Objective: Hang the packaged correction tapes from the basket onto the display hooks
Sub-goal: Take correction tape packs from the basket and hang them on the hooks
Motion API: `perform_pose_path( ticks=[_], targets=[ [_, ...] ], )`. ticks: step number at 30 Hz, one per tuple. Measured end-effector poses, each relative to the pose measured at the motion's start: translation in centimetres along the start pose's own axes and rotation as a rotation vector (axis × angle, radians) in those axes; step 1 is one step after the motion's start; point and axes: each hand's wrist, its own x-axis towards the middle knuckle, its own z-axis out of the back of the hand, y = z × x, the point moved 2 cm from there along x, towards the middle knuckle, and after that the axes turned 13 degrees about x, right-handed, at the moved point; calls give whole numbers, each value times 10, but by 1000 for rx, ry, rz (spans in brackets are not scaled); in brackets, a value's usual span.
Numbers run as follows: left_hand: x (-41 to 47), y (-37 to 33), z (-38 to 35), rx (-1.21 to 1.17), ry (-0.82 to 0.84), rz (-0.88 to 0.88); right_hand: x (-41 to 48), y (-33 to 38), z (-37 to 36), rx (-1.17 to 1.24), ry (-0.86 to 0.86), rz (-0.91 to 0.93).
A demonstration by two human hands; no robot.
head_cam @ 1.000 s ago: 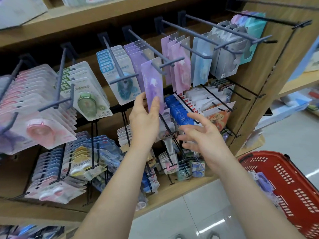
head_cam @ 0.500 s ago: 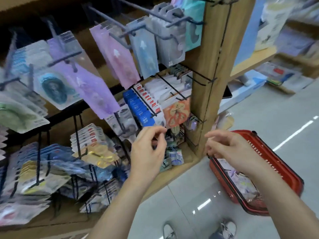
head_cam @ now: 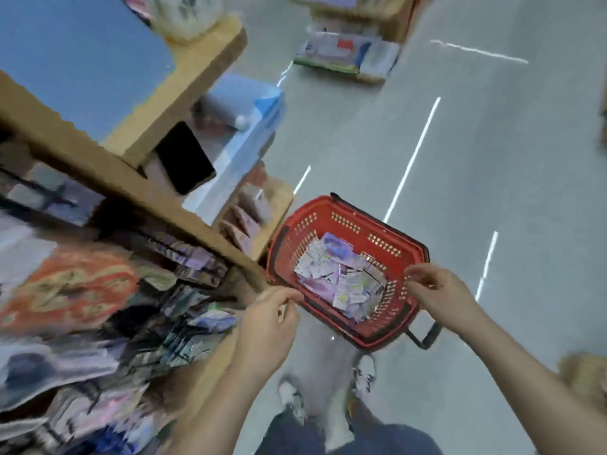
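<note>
— Down on the floor (head_cam: 492,192), just beside the end of the wooden shelf unit (head_cam: 138,188), sits the red basket (head_cam: 345,221). Where are the tapes?

— Loose in a heap on its bottom: the packaged correction tapes (head_cam: 338,277), mostly pale and purple cards, lying flat and overlapping. None is in either hand, as far as I can see.

— And the hands?

— Both empty, by my reading. The left hand (head_cam: 269,326) is at the basket's near-left corner, fingers curled with the tips drawn together, gripping nothing I can make out. The right hand (head_cam: 440,293) hovers over the near-right rim, fingers loosely bent, not closed on a package.

— So which step is this?

— I'd judge it the fetch: going to the basket for a package to hang.

— What does the next move call for?

— Reaching down past the rim, pinching a single card off the heap without dragging its neighbours, then turning back to the display hooks. Those are too blurred at the left edge to pick out here.
</note>
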Motion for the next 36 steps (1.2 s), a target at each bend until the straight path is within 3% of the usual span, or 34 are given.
perform_pose_path(
  ticks=[10, 17, 21, 28, 31, 36],
  targets=[
    [166, 58, -181, 132, 389, 83, 147, -148, -71, 143, -110, -277],
    [296, 133, -358, 337, 578, 64, 298, -234, -162, 185, -78, -289],
    [349, 174, -451, 498, 572, 121, 382, -277, -213, 48, -11, -196],
    [387, 234, -528, 554, 471, 238, 474, -306, -278, -507, 132, 189],
    [389, 247, -537, 612, 487, 191, 489, -320, -295, -652, 149, 192],
    [399, 250, -526, 740, 466, -24, 493, -343, -287, -698, 122, 115]
  ],
)
